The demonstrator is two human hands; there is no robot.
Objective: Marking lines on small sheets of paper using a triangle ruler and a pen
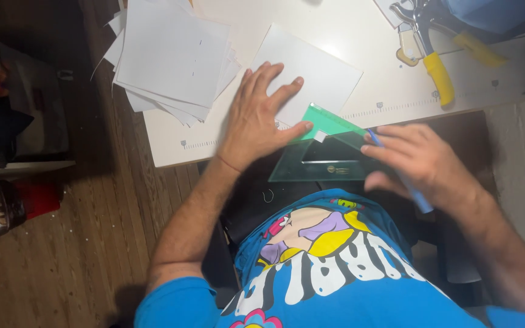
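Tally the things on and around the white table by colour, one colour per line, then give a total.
Green: 1, the set square under both hands
Blue: 1, the pen in the right hand
Yellow: 1, the yellow-handled pliers
White: 2, the single sheet under the left hand, and the paper stack
Total: 5

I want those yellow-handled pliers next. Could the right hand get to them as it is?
Probably not freely: the right hand holds a blue pen by the green set square; the path to the pliers looks clear.
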